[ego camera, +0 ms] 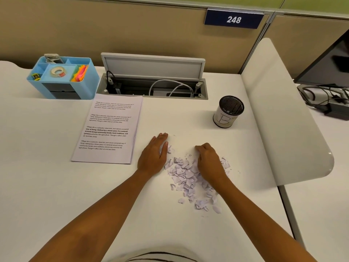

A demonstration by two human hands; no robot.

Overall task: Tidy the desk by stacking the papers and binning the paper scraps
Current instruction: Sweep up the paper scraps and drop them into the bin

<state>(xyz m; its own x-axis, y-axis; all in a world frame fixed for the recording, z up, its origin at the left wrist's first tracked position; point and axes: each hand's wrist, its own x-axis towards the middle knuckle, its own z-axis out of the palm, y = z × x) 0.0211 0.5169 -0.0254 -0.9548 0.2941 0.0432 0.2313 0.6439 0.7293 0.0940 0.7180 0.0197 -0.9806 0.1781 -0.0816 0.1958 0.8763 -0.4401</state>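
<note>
Now both hands at the paper scraps [187, 176]: left hand [154, 156] flat, right hand [209, 161] curled onto them.

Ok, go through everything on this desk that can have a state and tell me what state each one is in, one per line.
papers: stacked, lying flat
paper scraps: loose pile on the desk, not binned
bin: upright, open-topped
left hand: flat, fingers straight, against the pile's left edge
right hand: fingers curled on the scraps
cable hatch: lid raised
organiser: upright, holding tape and sticky notes
</note>
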